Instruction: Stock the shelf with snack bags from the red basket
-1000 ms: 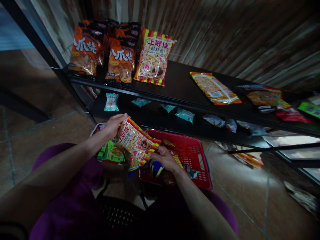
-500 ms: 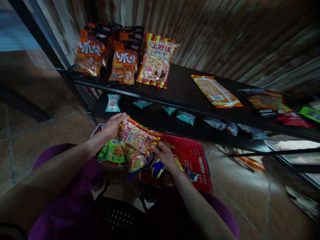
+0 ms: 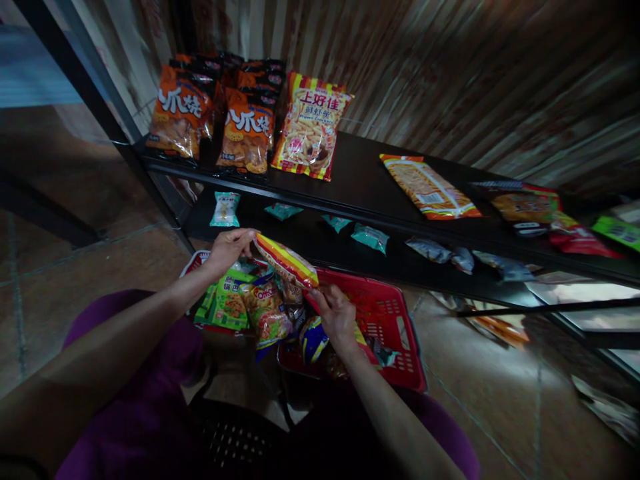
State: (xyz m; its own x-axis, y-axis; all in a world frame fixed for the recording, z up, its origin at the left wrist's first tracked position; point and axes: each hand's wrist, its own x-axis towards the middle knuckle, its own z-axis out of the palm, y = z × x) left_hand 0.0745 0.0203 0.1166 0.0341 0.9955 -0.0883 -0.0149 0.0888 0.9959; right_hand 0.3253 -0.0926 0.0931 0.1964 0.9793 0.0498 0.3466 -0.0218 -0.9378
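A bag of prawn crackers (image 3: pixel 287 260) is held between my two hands above the baskets, turned so that its striped edge faces up. My left hand (image 3: pixel 233 250) pinches its left end, and my right hand (image 3: pixel 336 313) grips its right end. Below lies a red basket (image 3: pixel 407 333) with several snack bags, a dark blue and yellow bag (image 3: pixel 314 339) among them. Green snack bags (image 3: pixel 227 303) and a colourful puffed bag (image 3: pixel 269 313) sit to the left, under my left hand. A second basket (image 3: pixel 196 261) is partly hidden there.
On the black shelf (image 3: pixel 355 170) stand orange octopus-snack bags (image 3: pixel 246 130) and an upright prawn cracker bag (image 3: pixel 311 127). A flat orange packet (image 3: pixel 430 189) lies farther right. Small teal packets (image 3: pixel 370 237) rest on the lower shelf.
The bag in my hands has been tipped from showing its printed front to showing its striped edge. My right hand has turned with it, and both hands keep hold.
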